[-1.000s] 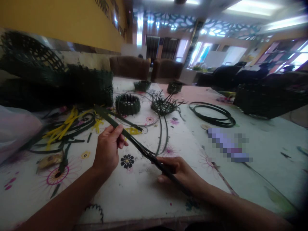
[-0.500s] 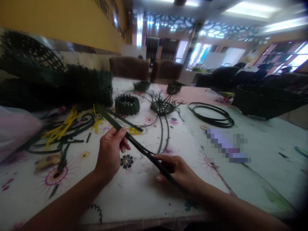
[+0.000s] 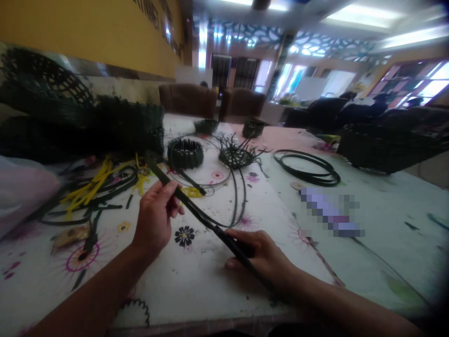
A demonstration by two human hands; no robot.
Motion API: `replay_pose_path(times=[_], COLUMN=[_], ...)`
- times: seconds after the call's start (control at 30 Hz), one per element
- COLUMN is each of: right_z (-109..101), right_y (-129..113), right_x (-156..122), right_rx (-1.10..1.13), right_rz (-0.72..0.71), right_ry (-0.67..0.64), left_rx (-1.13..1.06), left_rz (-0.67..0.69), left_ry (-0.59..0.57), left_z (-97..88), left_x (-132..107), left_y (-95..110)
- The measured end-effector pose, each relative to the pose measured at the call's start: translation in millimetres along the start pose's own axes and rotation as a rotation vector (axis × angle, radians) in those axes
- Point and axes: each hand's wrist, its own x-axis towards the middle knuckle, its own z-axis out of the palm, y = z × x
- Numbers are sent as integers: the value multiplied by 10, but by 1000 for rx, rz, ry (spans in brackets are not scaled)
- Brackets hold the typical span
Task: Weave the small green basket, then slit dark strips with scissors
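Our left hand (image 3: 154,217) is half closed, thumb and fingers pinching a dark green strip (image 3: 187,203) partway along. Our right hand (image 3: 261,255) curls more tightly round the same strip lower down, and the strip's end runs out past it toward 5 o'clock. Between the hands the strip slants across above the cloth (image 3: 196,281), its upper tip pointing to 11 o'clock. A thin dark strand (image 3: 235,206) loops down to meet it just above our right hand, and a printed black flower (image 3: 184,236) sits on the cloth between our hands.

Around 12 o'clock lie a woven ring (image 3: 185,153) and, just beside it, a small woven base (image 3: 235,158) with loose ends splaying out. Two small woven pieces (image 3: 206,125) sit farther along the table. A tangle of yellow strips (image 3: 93,185) lies at 10 o'clock, with a plastic bag (image 3: 21,187) beyond it at 9 o'clock. A large woven basket (image 3: 119,128) stands at 11 o'clock.

At 2 o'clock we see a coil of dark strip (image 3: 307,174), with another woven basket (image 3: 389,145) past it. A pixelated object (image 3: 329,213) at 3 o'clock is too blurred to name. Brown armchairs (image 3: 187,100) stand at the far end, and seated people (image 3: 354,106) show dimly at 1 o'clock
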Motion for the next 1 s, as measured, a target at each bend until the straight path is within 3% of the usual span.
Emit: replay_pose_path(times=[0.43,0.73,1.0], right_z=[46,47,67], right_y=[47,-3,9], right_x=[43,-4,-8], right_rx=[74,11,-4], right_rz=[-20,-40,-25], right_ry=[66,-1,-2], left_rx=[-62,-76,-60], left_rz=[-9,4,8], left_ry=[-10,-19,25], left_z=[69,56,7], left_x=[-83,-91,17], left_y=[-50,-78,54])
